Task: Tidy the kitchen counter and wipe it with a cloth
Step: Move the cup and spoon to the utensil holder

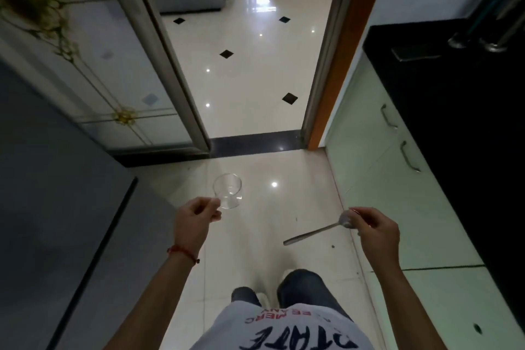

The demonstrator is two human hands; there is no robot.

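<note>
My left hand (197,216) holds a clear glass cup (227,191) by its handle, out over the glossy floor. In my right hand (375,229) is a metal spoon (314,233), pinched at the bowl end with the handle pointing left and down. Along the right side runs the black kitchen counter (454,128), apart from both hands. No cloth is in view.
Pale green cabinet doors with metal handles (409,156) sit below the counter. A flat dark object (414,52) and metal items (480,42) lie at the counter's far end. A grey appliance (56,179) stands on the left. An open doorway (255,65) lies ahead.
</note>
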